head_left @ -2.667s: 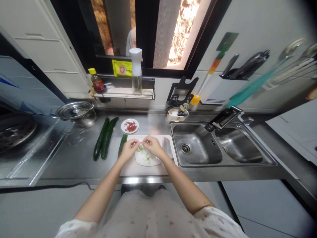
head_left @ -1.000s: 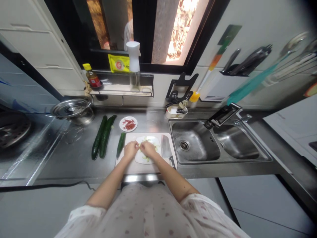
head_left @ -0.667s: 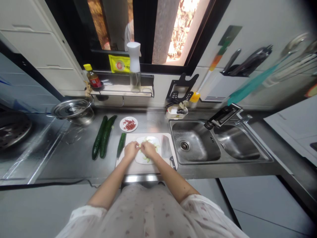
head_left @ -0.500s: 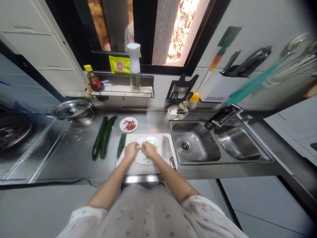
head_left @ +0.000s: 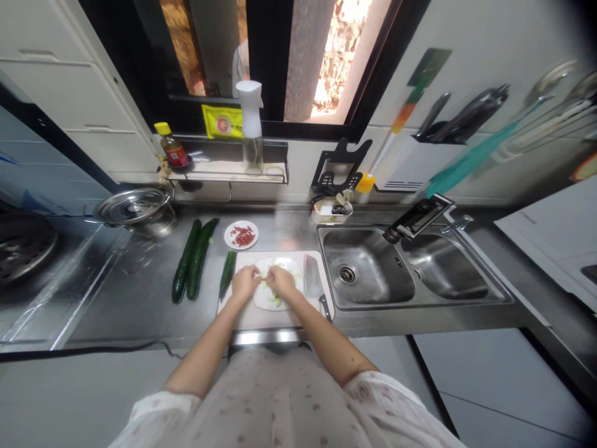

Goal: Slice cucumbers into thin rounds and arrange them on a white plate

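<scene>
Both my hands are over a white plate that lies on a pale cutting board. Thin green-edged cucumber slices are spread on the plate. My left hand is closed in a pinch at the plate's left side, close to a small pale piece that looks like cucumber. My right hand pinches a cucumber slice near the plate's middle, fingertips almost meeting the left ones. A cut cucumber piece rests against the board's left edge. On the board's right side lies a kitchen knife with a black handle.
Two whole cucumbers lie to the left. Behind the board stands a small plate of chopped red bits. A lidded steel pot is at the back left. The double sink is on the right, beneath a black faucet.
My hands stay over the plate, with the fingertips slightly farther apart. The whole view has shifted a little.
</scene>
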Motion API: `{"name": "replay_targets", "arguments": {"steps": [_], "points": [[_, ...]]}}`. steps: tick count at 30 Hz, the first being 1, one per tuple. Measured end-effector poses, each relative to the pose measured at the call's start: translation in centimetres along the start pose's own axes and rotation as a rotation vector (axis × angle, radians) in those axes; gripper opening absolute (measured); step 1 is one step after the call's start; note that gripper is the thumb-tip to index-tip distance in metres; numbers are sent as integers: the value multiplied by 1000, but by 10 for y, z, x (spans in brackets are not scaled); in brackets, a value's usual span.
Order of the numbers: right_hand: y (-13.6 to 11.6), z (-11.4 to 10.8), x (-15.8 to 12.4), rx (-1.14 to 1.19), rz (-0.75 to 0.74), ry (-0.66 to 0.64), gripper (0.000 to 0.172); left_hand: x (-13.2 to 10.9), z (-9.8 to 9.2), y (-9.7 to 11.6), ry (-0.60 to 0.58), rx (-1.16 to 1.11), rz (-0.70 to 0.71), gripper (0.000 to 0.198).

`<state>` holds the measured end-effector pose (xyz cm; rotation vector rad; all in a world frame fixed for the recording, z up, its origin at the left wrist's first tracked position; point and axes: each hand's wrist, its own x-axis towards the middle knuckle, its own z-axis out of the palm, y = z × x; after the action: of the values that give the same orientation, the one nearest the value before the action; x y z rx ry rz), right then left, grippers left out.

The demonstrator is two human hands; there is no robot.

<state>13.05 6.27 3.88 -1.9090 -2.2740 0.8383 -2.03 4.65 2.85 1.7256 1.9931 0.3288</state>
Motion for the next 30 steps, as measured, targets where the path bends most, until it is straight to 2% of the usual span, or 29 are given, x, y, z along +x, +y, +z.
{"name": "replay_targets", "arguments": {"steps": [17,25,30], "points": [[1,8,6,-82,-10,-8,18,0,2,2,-7,44,7,24],[-1,4,5,-40,-5,-27,17,0,2,3,-9,28,-5,23],[8,-5,8,60,0,51,15,0,-1,-3,22,-15,-37,21]]}}
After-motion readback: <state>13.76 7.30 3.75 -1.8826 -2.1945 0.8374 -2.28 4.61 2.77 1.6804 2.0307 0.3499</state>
